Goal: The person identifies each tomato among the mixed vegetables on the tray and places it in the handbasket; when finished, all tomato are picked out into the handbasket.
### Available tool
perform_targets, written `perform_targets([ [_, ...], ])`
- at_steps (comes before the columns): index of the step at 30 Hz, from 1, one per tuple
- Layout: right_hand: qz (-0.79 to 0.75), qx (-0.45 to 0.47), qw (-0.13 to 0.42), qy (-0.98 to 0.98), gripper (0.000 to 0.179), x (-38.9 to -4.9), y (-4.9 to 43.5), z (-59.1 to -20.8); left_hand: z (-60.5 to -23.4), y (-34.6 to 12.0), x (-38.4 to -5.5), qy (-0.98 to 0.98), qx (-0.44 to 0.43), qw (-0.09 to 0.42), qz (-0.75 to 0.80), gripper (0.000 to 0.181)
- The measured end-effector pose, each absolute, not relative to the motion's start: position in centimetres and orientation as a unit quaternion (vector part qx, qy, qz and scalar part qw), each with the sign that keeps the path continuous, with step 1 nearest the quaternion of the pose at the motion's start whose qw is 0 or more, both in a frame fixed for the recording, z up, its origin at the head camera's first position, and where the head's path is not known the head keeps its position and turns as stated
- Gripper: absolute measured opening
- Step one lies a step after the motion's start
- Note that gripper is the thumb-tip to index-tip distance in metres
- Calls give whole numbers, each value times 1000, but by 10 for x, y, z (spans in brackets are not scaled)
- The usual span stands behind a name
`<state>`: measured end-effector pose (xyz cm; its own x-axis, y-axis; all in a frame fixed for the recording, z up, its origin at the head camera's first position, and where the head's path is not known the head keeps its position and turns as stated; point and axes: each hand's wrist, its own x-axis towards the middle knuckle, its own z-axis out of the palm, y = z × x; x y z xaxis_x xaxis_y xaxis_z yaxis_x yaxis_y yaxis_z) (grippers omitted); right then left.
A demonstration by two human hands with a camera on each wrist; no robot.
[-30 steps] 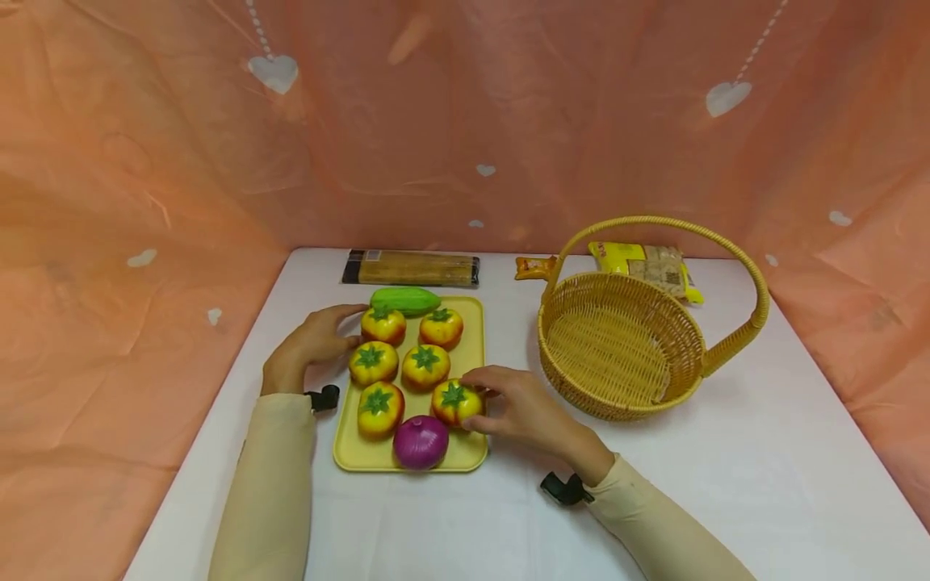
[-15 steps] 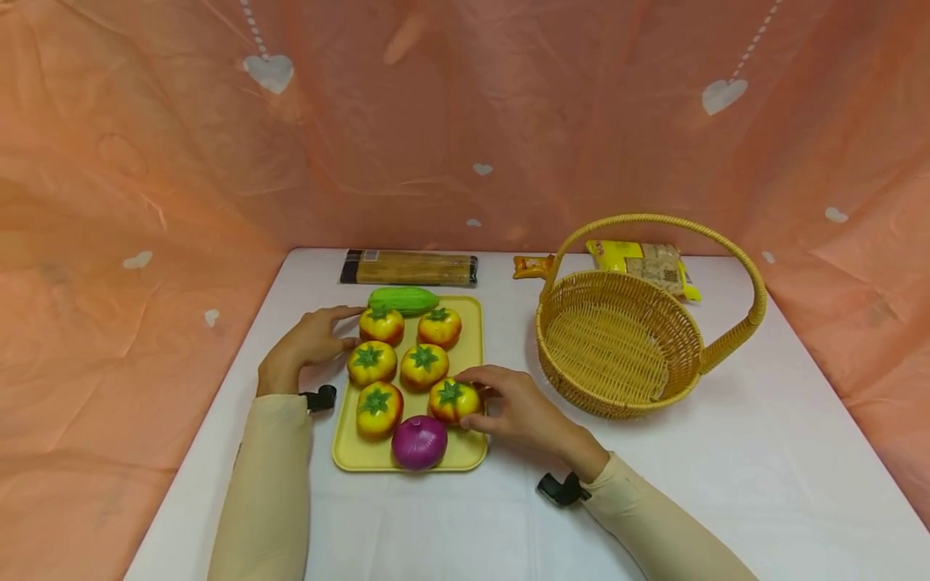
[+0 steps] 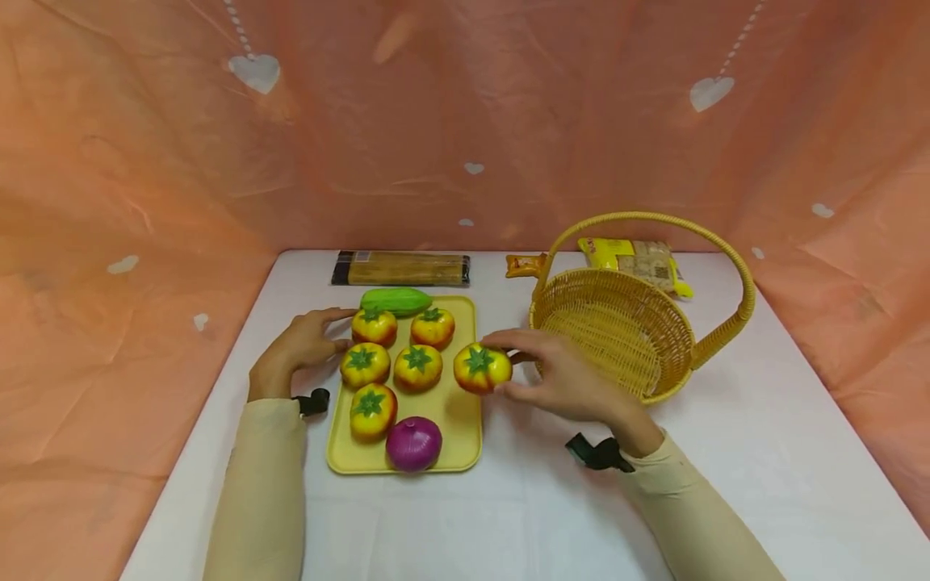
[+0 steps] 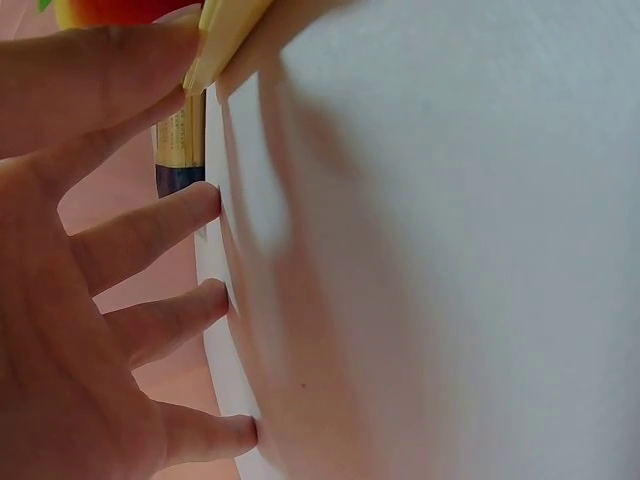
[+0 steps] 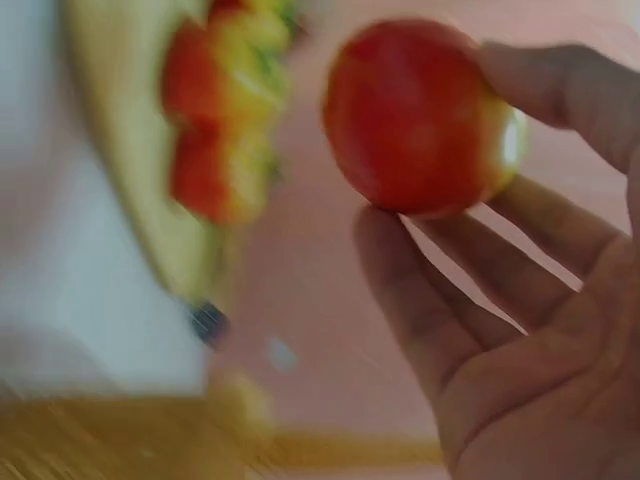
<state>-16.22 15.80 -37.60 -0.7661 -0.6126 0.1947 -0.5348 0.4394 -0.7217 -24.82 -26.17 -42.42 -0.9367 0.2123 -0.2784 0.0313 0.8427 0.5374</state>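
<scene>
My right hand [image 3: 567,373] pinches a red-and-yellow tomato [image 3: 479,368] with a green star-shaped top, over the right edge of the yellow tray [image 3: 458,452]. In the right wrist view, thumb and fingers grip the tomato [image 5: 415,120] from its side, its red underside showing. Several more such tomatoes [image 3: 417,368] sit on the tray with a purple onion [image 3: 413,444] at the near edge and a green, cucumber-like vegetable [image 3: 398,302] at the far edge. At the tray's left side rests my left hand [image 3: 299,351]. Its thumb meets the tray rim [image 4: 225,35] in the left wrist view, other fingers extended.
A round wicker basket [image 3: 606,339] with a tall arched handle stands right of the tray. Behind it lie a yellow bag [image 3: 639,262] and a small orange packet [image 3: 525,265]. A flat pack of noodle-like sticks [image 3: 403,268] lies behind the tray.
My right hand has lifted the tomato from its spot beside the onion and carried it up and right, to the tray's edge. The left hand stays at the tray.
</scene>
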Motion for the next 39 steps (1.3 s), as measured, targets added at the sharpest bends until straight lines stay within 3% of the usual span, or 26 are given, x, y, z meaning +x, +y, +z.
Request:
perform_targets([
  [7, -409, -284, -43, 866, 55, -170, 216, -336, -425, -263, -248, 948, 67, 159, 268, 66],
  [10, -419, -248, -53, 872, 53, -173, 235, -333, -425, -264, -249, 949, 72, 155, 264, 66],
  [21, -407, -161, 29, 899, 52, -188, 261, -347, -425, -264, -250, 946, 77, 153, 274, 65],
  [39, -322, -200, 115, 918, 43, -205, 248, -381, -427, -264, -250, 944, 68, 154, 283, 65],
])
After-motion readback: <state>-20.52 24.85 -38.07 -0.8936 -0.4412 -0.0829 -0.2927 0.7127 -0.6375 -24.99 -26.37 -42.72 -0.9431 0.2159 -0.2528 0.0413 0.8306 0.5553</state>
